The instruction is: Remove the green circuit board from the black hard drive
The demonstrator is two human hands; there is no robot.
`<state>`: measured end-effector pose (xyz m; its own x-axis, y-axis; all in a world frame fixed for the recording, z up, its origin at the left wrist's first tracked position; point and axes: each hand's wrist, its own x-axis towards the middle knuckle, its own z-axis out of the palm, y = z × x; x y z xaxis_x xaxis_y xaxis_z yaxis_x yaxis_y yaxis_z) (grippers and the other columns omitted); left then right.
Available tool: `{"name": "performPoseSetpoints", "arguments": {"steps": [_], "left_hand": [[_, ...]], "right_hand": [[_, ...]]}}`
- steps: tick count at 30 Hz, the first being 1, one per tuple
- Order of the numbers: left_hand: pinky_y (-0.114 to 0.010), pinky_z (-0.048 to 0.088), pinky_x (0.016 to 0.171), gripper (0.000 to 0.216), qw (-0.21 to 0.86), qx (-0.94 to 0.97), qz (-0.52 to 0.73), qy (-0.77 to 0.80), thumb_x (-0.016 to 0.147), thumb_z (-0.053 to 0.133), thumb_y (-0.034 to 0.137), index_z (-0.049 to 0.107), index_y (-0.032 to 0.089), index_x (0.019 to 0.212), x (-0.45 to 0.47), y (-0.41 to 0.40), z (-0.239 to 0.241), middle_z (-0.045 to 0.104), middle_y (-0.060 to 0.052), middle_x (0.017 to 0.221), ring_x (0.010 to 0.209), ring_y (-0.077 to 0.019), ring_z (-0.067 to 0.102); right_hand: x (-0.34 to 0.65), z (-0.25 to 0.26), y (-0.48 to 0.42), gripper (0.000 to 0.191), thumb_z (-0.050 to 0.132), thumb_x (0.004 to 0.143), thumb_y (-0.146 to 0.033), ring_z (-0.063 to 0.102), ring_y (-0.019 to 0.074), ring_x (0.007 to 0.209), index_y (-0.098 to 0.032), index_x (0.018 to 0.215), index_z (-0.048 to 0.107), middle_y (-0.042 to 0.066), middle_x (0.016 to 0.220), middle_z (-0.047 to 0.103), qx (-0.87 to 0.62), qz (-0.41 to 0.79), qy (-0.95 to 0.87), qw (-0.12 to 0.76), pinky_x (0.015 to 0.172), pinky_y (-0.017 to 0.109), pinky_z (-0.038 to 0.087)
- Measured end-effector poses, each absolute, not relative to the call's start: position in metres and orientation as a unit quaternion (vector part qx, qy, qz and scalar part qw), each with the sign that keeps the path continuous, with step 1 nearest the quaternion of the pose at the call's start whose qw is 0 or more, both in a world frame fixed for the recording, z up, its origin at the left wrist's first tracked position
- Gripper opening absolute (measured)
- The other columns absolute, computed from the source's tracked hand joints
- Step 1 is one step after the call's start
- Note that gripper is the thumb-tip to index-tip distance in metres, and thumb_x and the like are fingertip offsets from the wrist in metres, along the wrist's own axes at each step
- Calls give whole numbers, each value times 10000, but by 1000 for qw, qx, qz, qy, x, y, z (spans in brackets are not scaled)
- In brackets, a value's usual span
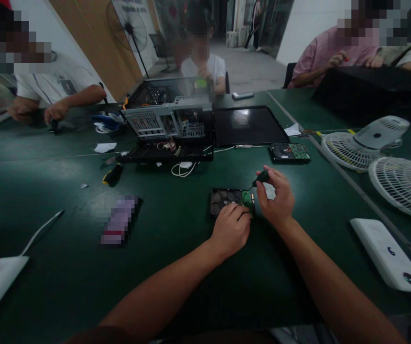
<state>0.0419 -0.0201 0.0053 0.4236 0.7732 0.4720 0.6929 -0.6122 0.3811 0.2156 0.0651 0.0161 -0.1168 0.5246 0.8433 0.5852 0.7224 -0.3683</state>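
Observation:
A hard drive (227, 198) lies circuit side up on the green table (177, 267), its green board at the right end. My left hand (231, 229) rests closed on the drive's near edge, fingers pressing it down. My right hand (275, 196) is closed around a small dark-handled screwdriver (261, 179), whose tip points down-left at the drive's green board. A white scrap lies under my right hand.
An opened computer case (169, 119) and its black side panel (248, 125) stand further back, with a second hard drive (289, 152). Two white fans (366, 141) sit right, a white box (388, 253) near right, a yellow-black screwdriver (112, 174) left. Other people sit around the table.

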Motion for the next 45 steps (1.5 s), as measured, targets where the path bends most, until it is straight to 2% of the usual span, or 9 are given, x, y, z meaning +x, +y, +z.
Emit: {"name": "performPoseSetpoints", "arguments": {"steps": [6,9,13,19,26,34,40,43,45], "left_hand": [[-449,516,1003,285,56,838,299,453,968,570,191,638,164,1244,43,-22,6,672,-111,1252,1151,-270,598],[-452,509,1018,344,29,845,274,458,988,531,160,600,157,1325,43,-22,3,641,-122,1326,1190,-279,589],[-432,518,996,340,7,859,245,450,1002,474,109,618,178,1301,43,-22,0,649,-109,1322,1203,-265,586],[-414,511,1001,299,-14,866,243,438,1027,474,142,626,186,1281,42,-20,0,664,-100,1311,1192,-247,598],[-400,519,975,280,-26,870,257,420,1023,492,129,635,146,1262,41,-17,-1,683,-99,1277,1177,-247,613],[-439,528,1005,319,9,855,276,440,991,509,88,632,157,1277,44,-14,-1,663,-110,1331,1236,-263,596],[-472,533,1017,220,76,781,399,474,1005,571,241,653,203,1205,41,-2,29,689,-99,1213,1149,-265,631],[-411,554,985,301,107,746,449,480,1030,551,312,597,217,1312,38,18,59,647,-96,1236,1096,-224,656],[-349,585,877,365,125,746,455,470,1002,612,390,588,234,1331,40,33,75,614,-89,1265,946,-173,676]], "right_hand": [[217,25,62,572,720,865,-171,634,261,1099,-285,1385,510,98,1211,613,-394,-103,-734,544,905,464,587],[217,26,61,571,681,879,-169,615,287,1158,-295,1398,480,110,1260,597,-392,-88,-742,537,943,519,571],[217,22,63,610,625,906,-172,612,295,1209,-308,1446,376,123,1401,536,-386,-31,-756,528,913,530,592],[217,28,59,572,724,854,-181,614,273,1087,-301,1364,495,95,1197,591,-412,-90,-731,537,877,481,590],[218,27,61,588,628,902,-151,606,292,1223,-281,1445,444,126,1350,590,-383,-45,-756,530,931,499,594],[213,13,63,659,676,928,-269,717,239,1013,-266,1512,372,125,1328,644,-429,27,-706,564,870,445,631],[211,17,63,548,687,927,-305,733,228,976,-264,1430,475,108,1273,679,-444,41,-698,560,876,442,628],[208,23,59,524,696,918,-302,736,226,952,-267,1405,505,98,1244,692,-447,40,-703,552,858,437,626],[205,27,56,521,694,918,-293,733,229,966,-273,1405,509,94,1222,701,-449,38,-710,541,857,435,620]]}}
